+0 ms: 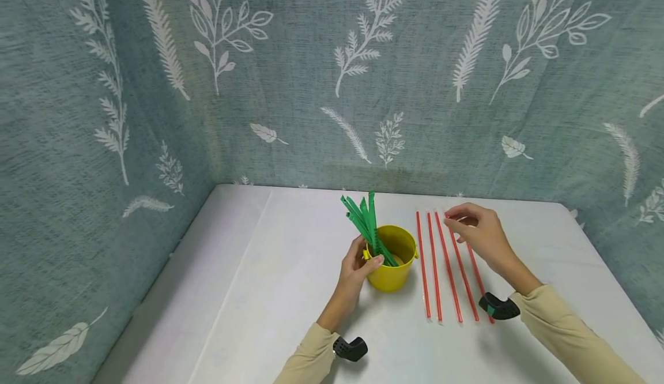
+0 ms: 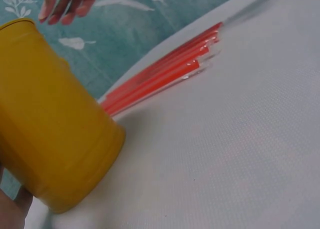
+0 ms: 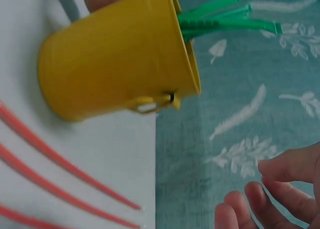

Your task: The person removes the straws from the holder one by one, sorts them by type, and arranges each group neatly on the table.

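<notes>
My left hand (image 1: pixel 355 274) grips the side and rim of a small yellow bucket (image 1: pixel 390 280), its thumb over the rim. Several green wrapped straws (image 1: pixel 369 219) lean inside the bucket, their upper ends sticking out at the left. Over the upper ends of several red straws (image 1: pixel 434 268) hovers my right hand (image 1: pixel 479 231), its fingers loosely bent. In the right wrist view nothing shows between the fingers of the right hand (image 3: pixel 272 194). The red straws (image 2: pixel 170 69) lie side by side in a row, with clear wrapper ends visible in the left wrist view.
A white-covered table (image 1: pixel 275 292) bears everything. Blue-green cloth (image 1: pixel 311 72) with white leaf prints hangs behind and at the sides. The bucket stands just left of the red straws. Each wrist wears a black band device (image 1: pixel 350 349).
</notes>
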The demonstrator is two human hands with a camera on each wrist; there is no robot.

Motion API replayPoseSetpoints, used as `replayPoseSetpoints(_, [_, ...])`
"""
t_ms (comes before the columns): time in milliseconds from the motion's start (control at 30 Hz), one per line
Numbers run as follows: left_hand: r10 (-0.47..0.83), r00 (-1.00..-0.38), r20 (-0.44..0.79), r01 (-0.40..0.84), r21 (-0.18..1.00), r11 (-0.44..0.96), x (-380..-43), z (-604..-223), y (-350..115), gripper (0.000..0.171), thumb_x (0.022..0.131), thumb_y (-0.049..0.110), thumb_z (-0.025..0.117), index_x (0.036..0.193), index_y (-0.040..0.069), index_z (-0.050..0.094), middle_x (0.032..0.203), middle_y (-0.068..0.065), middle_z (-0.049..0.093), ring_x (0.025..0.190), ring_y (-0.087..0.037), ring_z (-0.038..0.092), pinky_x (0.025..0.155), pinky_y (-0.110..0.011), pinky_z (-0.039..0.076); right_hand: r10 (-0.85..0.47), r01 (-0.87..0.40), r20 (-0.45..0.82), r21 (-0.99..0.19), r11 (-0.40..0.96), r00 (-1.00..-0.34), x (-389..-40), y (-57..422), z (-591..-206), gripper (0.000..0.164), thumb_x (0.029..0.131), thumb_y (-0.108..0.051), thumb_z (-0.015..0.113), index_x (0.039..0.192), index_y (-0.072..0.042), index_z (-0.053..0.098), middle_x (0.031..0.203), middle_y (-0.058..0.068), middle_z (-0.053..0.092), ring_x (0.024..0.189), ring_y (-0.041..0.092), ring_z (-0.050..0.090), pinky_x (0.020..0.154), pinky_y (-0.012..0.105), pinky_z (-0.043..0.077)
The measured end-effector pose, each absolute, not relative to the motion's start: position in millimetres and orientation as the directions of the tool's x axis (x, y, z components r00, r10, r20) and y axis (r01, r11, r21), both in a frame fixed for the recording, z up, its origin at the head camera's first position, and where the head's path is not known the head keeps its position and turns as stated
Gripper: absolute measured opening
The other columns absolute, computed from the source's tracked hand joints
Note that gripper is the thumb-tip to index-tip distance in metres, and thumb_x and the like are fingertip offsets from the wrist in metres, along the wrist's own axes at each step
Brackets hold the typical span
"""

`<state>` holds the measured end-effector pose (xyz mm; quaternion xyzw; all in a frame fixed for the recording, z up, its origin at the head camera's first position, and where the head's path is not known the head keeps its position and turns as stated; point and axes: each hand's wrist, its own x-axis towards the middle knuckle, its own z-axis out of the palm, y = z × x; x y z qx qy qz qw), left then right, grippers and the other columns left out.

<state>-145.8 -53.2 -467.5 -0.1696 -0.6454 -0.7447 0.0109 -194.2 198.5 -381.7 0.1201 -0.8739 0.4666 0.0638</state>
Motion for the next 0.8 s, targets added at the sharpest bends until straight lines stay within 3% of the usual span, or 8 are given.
replayPoseSetpoints(333, [0.203,-0.941,0.272,0.234,0.953,-0.191,-148,-474,-50,0.051,0.086,0.017,0.052,0.132,0.026,0.033,0.133,-0.006,0.038,0.119,-0.016,0.037,0.098,-0.036,0.030,-0.224,-0.310,0.229,-0.831,0.462,-0.947,-190,168,-383,0.024,0.082,-0.029,0.061,0.099,-0.011,0.060,0.092,0.003,0.060,0.077,0.018,0.057,0.060,0.033,0.051])
replayPoseSetpoints(567, [0.174,-0.949,0.264,0.234,0.956,-0.178,-144,-467,-51,0.049,0.086,0.017,0.052,0.131,0.025,0.035,0.131,-0.009,0.040,0.118,-0.017,0.038,0.098,-0.039,0.029,-0.258,-0.359,0.266,-0.820,0.447,-0.929,-174,132,-364,0.016,0.082,-0.010,0.060,0.097,-0.003,0.060,0.091,0.012,0.061,0.078,0.025,0.058,0.062,0.026,0.049])
replayPoseSetpoints(800, [0.169,-0.951,0.259,0.230,0.958,-0.172,-144,-464,-52,0.049,0.086,0.015,0.051,0.132,0.023,0.034,0.130,-0.006,0.041,0.118,-0.018,0.039,0.098,-0.038,0.029,-0.289,-0.375,0.275,-0.842,0.389,-0.917,-189,115,-388,0.020,0.080,-0.022,0.064,0.098,-0.013,0.060,0.092,0.003,0.062,0.080,0.015,0.059,0.068,0.030,0.049])
